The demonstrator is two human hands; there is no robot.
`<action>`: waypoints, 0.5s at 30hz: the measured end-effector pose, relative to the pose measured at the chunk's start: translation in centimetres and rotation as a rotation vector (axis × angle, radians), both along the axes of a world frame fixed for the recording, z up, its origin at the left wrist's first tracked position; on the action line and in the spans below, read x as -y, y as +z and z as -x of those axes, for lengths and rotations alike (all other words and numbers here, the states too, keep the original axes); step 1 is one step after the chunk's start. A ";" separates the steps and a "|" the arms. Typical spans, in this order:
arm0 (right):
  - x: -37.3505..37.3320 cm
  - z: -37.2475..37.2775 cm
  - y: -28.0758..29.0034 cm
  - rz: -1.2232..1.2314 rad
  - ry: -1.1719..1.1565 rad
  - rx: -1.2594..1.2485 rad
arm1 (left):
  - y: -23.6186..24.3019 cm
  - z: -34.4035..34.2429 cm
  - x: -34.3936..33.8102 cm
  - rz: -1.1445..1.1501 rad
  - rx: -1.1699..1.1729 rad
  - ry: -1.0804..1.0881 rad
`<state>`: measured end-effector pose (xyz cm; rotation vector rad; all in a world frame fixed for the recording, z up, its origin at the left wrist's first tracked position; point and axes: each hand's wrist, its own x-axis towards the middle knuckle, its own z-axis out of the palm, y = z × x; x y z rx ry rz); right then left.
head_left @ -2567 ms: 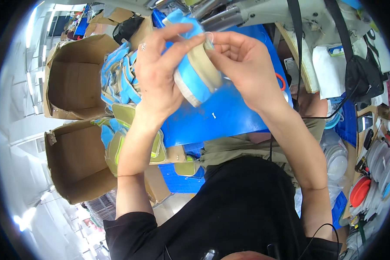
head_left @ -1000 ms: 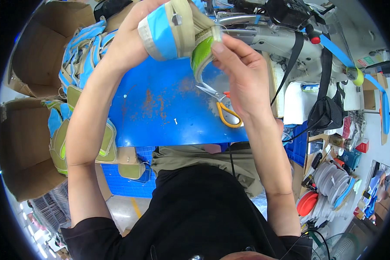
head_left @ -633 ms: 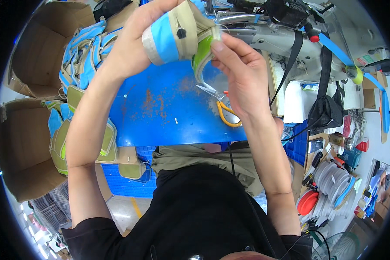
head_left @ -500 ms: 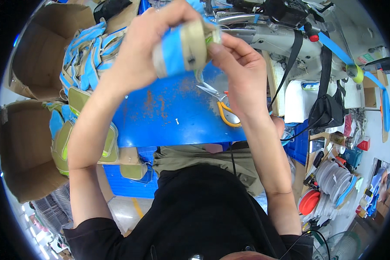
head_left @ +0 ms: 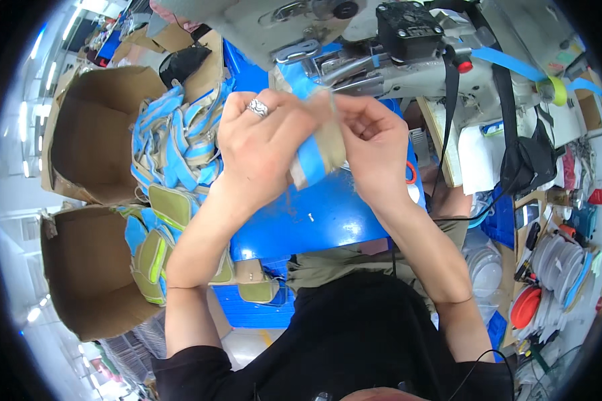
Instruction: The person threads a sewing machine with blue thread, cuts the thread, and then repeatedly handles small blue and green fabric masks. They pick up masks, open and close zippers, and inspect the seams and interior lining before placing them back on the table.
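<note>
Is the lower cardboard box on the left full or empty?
Mostly empty: the lower box shows bare cardboard inside, with shoe pieces only at its right edge.

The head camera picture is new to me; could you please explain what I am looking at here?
It is taken from a wide-angle camera on a person's head, looking down, so edges curve. There is no robot: the left hand, wearing a ring, and the right hand together hold a blue and beige fabric piece above a blue worktable. Behind it stands a grey sewing machine. To the left, a pile of similar blue and beige pieces lies beside two open cardboard boxes. Orange-handled scissors peek out by the right hand.
</note>
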<state>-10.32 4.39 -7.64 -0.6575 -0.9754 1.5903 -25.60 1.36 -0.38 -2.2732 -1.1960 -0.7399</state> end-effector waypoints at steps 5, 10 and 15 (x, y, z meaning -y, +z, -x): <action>-0.7 1.7 -0.4 -0.047 -0.181 -0.001 | -0.4 -0.3 -0.5 -0.017 0.039 0.056; -0.6 2.1 -0.3 -0.118 -0.281 0.058 | -2.5 -0.9 1.6 0.223 0.726 0.043; -0.6 2.2 -0.8 -0.161 -0.311 0.049 | -0.5 -0.5 2.6 1.145 2.111 -0.069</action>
